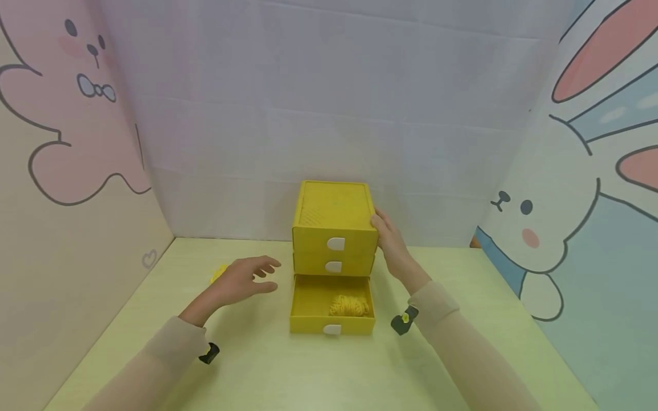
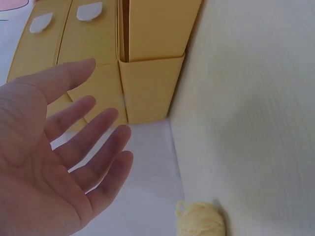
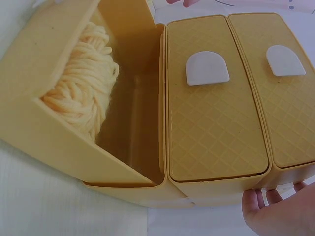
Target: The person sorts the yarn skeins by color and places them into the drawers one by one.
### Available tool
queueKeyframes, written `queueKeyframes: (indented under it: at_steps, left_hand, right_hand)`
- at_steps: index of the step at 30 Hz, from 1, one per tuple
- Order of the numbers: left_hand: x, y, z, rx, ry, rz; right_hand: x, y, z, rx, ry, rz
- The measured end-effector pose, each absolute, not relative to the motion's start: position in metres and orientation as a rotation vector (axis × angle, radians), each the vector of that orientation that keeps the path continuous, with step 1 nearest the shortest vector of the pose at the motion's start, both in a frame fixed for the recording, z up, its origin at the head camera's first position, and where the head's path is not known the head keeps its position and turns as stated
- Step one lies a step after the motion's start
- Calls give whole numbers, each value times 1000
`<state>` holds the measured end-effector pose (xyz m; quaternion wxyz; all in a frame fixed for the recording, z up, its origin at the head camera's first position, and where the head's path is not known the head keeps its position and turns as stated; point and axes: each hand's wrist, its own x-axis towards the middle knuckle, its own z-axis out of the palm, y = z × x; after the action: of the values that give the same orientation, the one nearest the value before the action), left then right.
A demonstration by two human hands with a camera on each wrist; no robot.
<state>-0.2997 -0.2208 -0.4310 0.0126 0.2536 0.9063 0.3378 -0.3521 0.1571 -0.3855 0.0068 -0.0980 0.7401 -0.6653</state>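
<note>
A yellow drawer box (image 1: 335,205) with three stacked drawers stands at the middle of the table. Its bottom drawer (image 1: 308,325) is pulled out, and a yellow yarn skein (image 1: 349,306) lies in its right part. My right hand (image 1: 393,245) rests on the box's right side near the upper front corner, as the right wrist view also shows. To the left of the box my left hand (image 1: 244,279) hovers, fingers apart and holding nothing. A second yellow yarn skein (image 2: 201,220) lies on the table beyond that hand, mostly hidden by it in the head view.
White tabs (image 1: 336,244) mark the drawer fronts. A white cloth wall (image 1: 334,114) rises behind the box. Printed side panels (image 1: 545,228) with cartoon animals border the pale yellow table (image 1: 319,377) on the left and right.
</note>
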Motion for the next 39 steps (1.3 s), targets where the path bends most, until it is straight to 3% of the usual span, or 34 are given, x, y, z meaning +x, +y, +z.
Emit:
queueKeyframes:
  at_steps: [20,39]
  left_hand:
    - [-325,-290,-442,222,2957,884]
    - [-334,-308,-467,201,2890,869]
  right_hand:
    - [-350,156,-383,-313,2315,-2085]
    - [-352,156,-385,-324,2300,-2107]
